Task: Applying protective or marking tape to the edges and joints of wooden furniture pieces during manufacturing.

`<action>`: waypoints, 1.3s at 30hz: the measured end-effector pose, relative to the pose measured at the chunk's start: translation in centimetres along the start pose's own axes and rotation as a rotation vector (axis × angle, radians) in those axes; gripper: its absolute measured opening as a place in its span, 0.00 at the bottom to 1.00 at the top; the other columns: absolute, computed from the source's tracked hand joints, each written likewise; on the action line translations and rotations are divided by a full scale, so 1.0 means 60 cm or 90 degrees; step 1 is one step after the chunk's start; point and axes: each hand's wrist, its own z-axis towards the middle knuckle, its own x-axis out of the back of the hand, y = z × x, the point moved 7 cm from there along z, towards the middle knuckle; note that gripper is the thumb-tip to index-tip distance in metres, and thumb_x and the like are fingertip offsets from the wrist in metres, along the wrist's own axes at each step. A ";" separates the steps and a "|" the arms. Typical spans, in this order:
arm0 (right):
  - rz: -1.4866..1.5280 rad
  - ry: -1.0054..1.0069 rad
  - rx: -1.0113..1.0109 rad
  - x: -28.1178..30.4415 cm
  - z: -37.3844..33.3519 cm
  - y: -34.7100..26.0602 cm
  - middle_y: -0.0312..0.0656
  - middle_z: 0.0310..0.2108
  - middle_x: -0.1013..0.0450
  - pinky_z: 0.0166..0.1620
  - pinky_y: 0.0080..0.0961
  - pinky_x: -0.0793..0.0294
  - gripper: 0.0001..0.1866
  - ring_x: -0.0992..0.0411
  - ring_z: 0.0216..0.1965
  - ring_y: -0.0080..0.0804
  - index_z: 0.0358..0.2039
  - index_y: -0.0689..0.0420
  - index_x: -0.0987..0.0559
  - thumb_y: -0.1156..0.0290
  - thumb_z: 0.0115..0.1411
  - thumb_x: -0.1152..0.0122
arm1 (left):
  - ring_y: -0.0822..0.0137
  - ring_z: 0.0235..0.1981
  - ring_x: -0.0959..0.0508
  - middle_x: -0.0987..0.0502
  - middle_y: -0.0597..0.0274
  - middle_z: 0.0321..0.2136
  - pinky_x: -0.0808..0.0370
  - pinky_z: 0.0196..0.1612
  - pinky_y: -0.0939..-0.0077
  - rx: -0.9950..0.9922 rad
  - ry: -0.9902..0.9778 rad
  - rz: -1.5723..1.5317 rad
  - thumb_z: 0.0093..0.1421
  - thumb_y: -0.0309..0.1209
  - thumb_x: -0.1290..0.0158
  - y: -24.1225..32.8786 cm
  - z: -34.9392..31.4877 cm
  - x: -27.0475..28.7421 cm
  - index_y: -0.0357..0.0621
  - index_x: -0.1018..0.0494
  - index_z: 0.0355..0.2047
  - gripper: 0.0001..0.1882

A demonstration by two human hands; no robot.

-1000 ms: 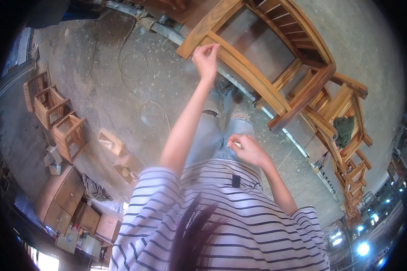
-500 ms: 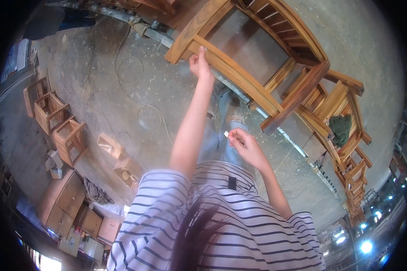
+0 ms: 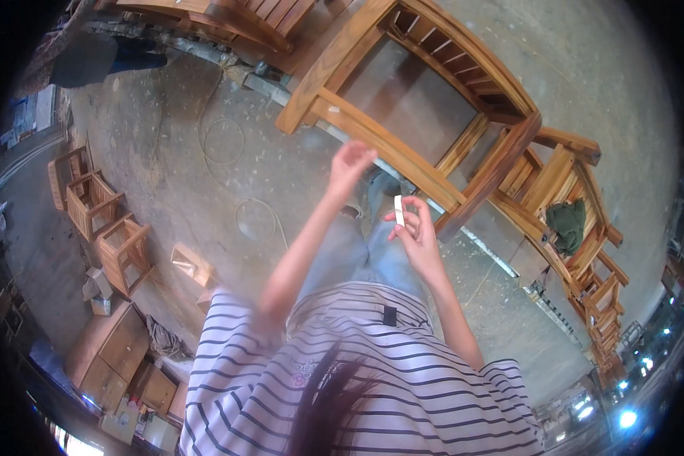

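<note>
— Fingers (image 3: 404,222) of the right hand (image 3: 414,235) are pinched together on a small white strip (image 3: 398,210), which stands upright at the centre of the frame, just right of middle.

— And the left hand (image 3: 349,166)?

— Raised just above and left of the strip, fingers loosely curled with nothing between them; its fingertips sit close to the near rail of a wooden chair frame (image 3: 425,114), though I cannot tell whether they touch it.

— Where is that frame?

— It fills the upper centre, lying tilted on the concrete floor (image 3: 167,175). More wooden chairs (image 3: 577,228) run down the right edge, one with a dark green cloth (image 3: 568,225) draped on it.

— Anything on the left?

— Small wooden stools (image 3: 99,220) stand at the left, well apart from the hands, and a thin cable (image 3: 228,144) loops across the floor between them and the frame. Low wooden cabinets (image 3: 114,353) sit in the lower left.
</note>
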 end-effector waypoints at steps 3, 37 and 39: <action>0.030 0.037 0.002 0.002 0.009 -0.009 0.46 0.47 0.26 0.40 0.20 0.26 0.25 0.26 0.35 0.25 0.61 0.57 0.41 0.82 0.65 0.51 | 0.70 0.43 0.23 0.21 0.63 0.42 0.26 0.46 0.74 0.011 -0.205 -0.058 0.57 0.32 0.36 0.076 -0.110 -0.047 0.42 0.24 0.49 0.20; -0.312 0.193 0.082 0.161 0.032 -0.056 0.53 0.27 0.24 0.34 0.40 0.25 0.06 0.23 0.31 0.52 0.38 0.60 0.26 0.71 0.67 0.48 | 0.55 0.35 0.21 0.19 0.55 0.31 0.27 0.39 0.64 -0.260 -0.309 0.499 0.52 0.31 0.38 0.171 -0.104 -0.237 0.40 0.21 0.32 0.09; -0.338 0.206 0.075 0.173 0.029 -0.056 0.54 0.28 0.24 0.36 0.44 0.25 0.07 0.24 0.34 0.57 0.38 0.59 0.26 0.70 0.67 0.49 | 0.55 0.35 0.21 0.20 0.56 0.30 0.28 0.39 0.64 -0.292 -0.346 0.530 0.51 0.31 0.37 0.176 -0.100 -0.262 0.40 0.22 0.30 0.09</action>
